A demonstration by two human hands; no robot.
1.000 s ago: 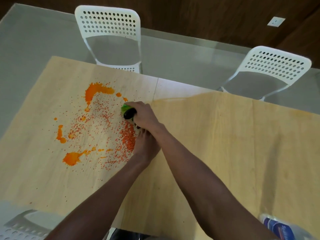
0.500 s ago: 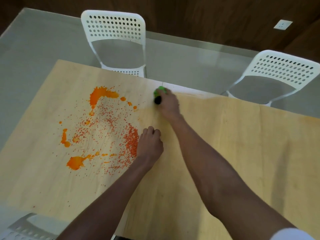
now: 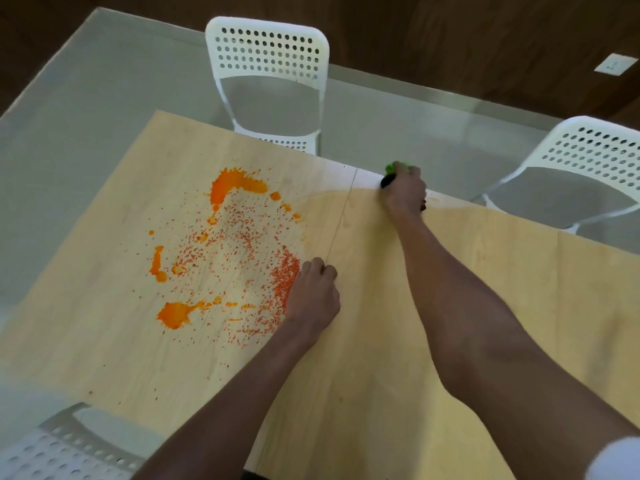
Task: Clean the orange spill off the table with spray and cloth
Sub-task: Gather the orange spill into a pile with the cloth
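The right hand [image 3: 404, 194] reaches to the far edge of the wooden table [image 3: 450, 341], its fingers curled round a small object with a green top and dark body [image 3: 390, 173]; what the object is cannot be told, since the hand hides most of it. The left hand [image 3: 313, 294] rests knuckles-up on the wood with its fingers curled under, holding nothing visible, right at the near right edge of the orange spill [image 3: 225, 258]. The spill spreads left of that hand as thick blots and a scatter of fine reddish specks. Past the table's far edge stand two white perforated chairs [image 3: 266, 50], and part of a third shows at the near left corner.
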